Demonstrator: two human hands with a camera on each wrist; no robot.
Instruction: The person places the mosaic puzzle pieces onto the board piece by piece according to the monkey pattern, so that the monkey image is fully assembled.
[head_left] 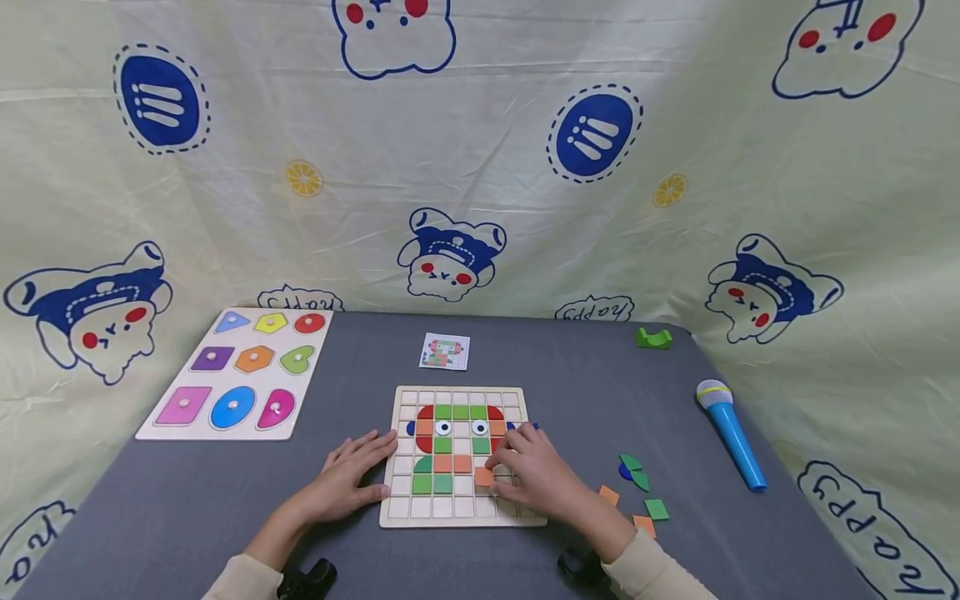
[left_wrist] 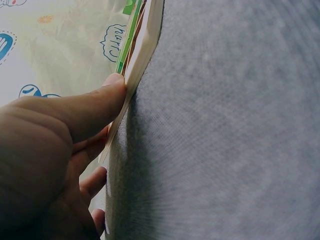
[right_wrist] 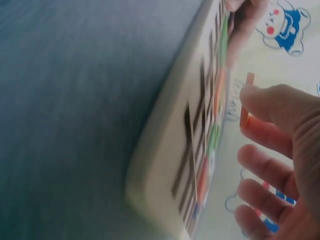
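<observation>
**Orange tile pinched over the board**

The right hand (head_left: 531, 473) pinches an orange tile (head_left: 483, 477) between thumb and forefinger. Slackening that pinch could drop it askew; a stray fingertip might nudge the laid pieces (head_left: 462, 464) just beyond. The tile is square, so no long axis; its edges roughly follow the grid of the board (head_left: 442, 507) beneath. Left of the grip, the left hand (head_left: 343, 482) touches the board's edge, fingers extended.

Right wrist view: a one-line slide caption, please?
A right hand pinches an orange tile over a pale gridded board.
</observation>
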